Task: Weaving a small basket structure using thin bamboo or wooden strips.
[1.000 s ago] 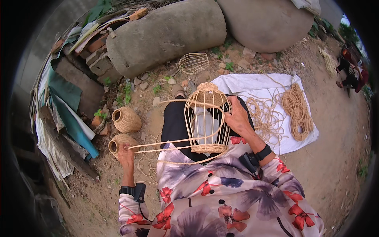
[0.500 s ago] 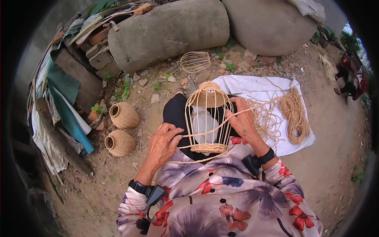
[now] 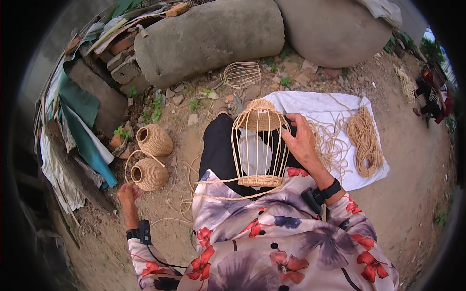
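Observation:
A half-woven basket frame [image 3: 259, 143] of pale upright ribs rests on my lap, with a band of woven cord at its far end and a narrower one at its near end. My right hand [image 3: 302, 144] grips its right side near the far band, thumb against the ribs. Out to the left, low beside two finished round woven pots [image 3: 154, 140], my left hand [image 3: 128, 194] has its fingers closed on a strand of twisted cord [image 3: 127, 167]. That strand loops up and over between the pots. More cord runs leftward from the frame's near end across my lap.
A coil of cord [image 3: 365, 141] and loose strands lie on a white sack [image 3: 376, 175] at right. Another bare rib frame [image 3: 241, 74] lies ahead, before a concrete cylinder [image 3: 208, 41]. Boards and a green tarp [image 3: 80, 104] stand at left. A person [image 3: 439, 99] sits far right.
My left hand has moved from beside the frame out to the far left, drawing cord with it. The cord strand across the ribs is gone; my right hand stays at the frame.

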Available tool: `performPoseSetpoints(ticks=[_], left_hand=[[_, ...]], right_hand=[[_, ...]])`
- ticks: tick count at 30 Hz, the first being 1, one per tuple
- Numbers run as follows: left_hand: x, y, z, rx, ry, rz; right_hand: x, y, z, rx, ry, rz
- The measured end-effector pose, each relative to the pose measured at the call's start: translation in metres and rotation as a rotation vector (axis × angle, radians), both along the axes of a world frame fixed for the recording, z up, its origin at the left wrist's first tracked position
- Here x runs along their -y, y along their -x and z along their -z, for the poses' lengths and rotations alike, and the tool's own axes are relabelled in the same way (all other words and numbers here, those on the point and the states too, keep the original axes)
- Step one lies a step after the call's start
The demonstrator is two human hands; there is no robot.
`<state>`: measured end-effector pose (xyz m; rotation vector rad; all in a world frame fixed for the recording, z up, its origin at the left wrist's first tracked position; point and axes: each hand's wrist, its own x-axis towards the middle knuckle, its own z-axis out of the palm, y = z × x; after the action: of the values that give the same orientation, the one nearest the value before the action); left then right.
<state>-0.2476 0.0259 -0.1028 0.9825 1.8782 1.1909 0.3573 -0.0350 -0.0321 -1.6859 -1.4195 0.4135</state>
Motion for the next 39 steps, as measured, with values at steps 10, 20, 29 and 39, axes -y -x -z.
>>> performPoseSetpoints(ticks=[10, 20, 29, 39], left_hand=[[-0.003, -0.231, -0.079, 0.285, 0.116, 0.754], [0.017, -0.356, -0.069, 0.16, 0.108, 1.014], [0.032, -0.382, -0.089, -0.488, -0.425, 1.032], [0.035, -0.365, -0.095, 0.001, -0.165, 1.071]], right_hand=[[-0.012, 0.028, -0.029, 0.294, -0.227, -0.008], [-0.023, 0.061, -0.025, 0.416, -0.039, 0.019], [-0.003, 0.039, -0.019, 0.206, -0.165, 0.001], [0.002, 0.021, -0.003, -0.076, -0.14, -0.055]])
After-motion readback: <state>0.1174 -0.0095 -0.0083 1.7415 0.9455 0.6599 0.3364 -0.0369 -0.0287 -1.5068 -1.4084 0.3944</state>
